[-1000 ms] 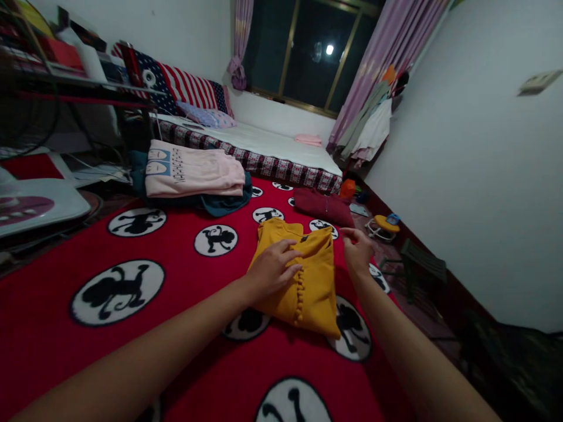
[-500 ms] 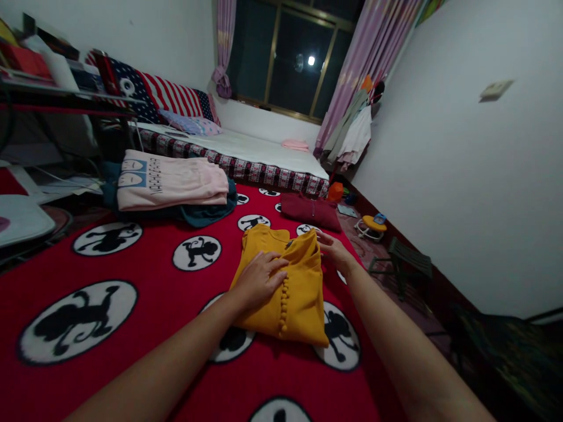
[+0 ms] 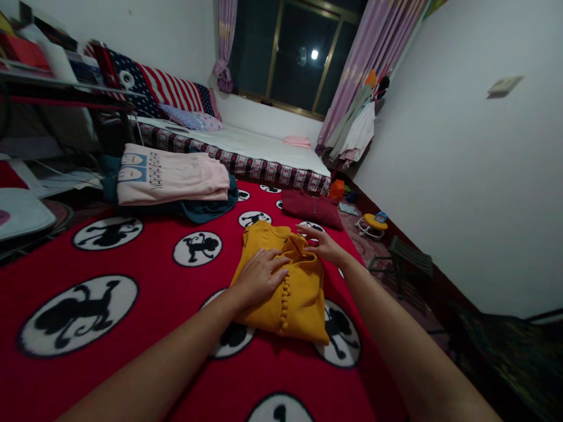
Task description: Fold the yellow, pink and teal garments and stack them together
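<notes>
A mustard-yellow blouse (image 3: 303, 299) with a row of round covered buttons lies folded on a red blanket (image 3: 167, 305) printed with black monkeys in white ovals. Flat on the blouse's left half rests my left hand (image 3: 261, 275), fingers stretched toward the buttons. At the upper right of the blouse is my right hand (image 3: 326, 246), its thumb and fingers apart beside the collar. The cloth there is bunched and turned inward. Whether the right fingertips touch it is hard to tell.
A folded pink garment (image 3: 176, 179) lies on a dark teal one (image 3: 204, 209) at the left back. A folded maroon garment (image 3: 310, 208) sits beyond the blouse. Behind are a bed (image 3: 246, 140) and a cluttered desk (image 3: 79, 97); stools (image 3: 409, 258) stand at right.
My right hand has moved left and inward over the blouse's upper right corner, and the collar cloth there has folded inward. My left hand stays on the blouse.
</notes>
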Demonstrator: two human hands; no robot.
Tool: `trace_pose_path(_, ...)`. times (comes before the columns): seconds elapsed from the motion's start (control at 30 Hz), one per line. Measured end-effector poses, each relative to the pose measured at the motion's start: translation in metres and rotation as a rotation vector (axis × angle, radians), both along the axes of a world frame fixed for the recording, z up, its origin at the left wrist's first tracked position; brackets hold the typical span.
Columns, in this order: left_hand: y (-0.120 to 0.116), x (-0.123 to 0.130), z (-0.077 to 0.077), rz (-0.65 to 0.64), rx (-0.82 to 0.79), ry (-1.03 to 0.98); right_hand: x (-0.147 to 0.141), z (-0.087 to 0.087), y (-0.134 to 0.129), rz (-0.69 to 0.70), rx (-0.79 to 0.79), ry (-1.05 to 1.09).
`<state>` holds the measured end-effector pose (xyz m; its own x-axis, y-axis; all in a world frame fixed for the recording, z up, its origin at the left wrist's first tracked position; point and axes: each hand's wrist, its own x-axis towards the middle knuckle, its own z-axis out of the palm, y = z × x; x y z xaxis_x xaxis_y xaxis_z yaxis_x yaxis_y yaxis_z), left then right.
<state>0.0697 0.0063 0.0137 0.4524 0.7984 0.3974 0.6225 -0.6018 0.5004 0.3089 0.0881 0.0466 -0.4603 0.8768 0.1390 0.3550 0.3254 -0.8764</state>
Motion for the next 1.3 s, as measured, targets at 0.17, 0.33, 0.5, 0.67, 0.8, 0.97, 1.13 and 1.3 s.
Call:
trace_pose_path(0.17,0.001,0.0,-0.002,-0.014,-0.001,0.011,-0.004,0.005,0.008,0.08,0.148,-0.218)
trace_pose_path(0.33,0.002,-0.001,-0.003,-0.017,-0.002,0.02,-0.002,0.014,0.017,0.044,0.164,-0.335)
trace_pose_path(0.5,-0.001,0.0,0.0,0.003,0.005,0.041,0.015,0.015,0.011,-0.182,0.004,-0.119)
trace_pose_path(0.67,-0.004,0.002,-0.004,0.092,0.0,0.083,0.029,0.003,-0.002,-0.466,-0.09,-0.153)
trace_pose_path(0.8,-0.005,0.004,-0.006,0.115,-0.007,0.125,0.03,-0.005,0.001,-0.568,-0.113,-0.395)
trace_pose_path(0.97,-0.006,0.005,-0.005,0.113,-0.004,0.15,0.006,0.021,0.012,-0.68,0.11,-0.593)
trace_pose_path(1.13,-0.006,0.006,-0.004,0.119,0.001,0.175,-0.054,0.038,0.01,-0.564,0.406,-0.813)
trace_pose_path(1.3,-0.01,0.005,-0.003,0.133,0.046,0.123,-0.083,0.025,0.01,-0.419,0.36,-0.972)
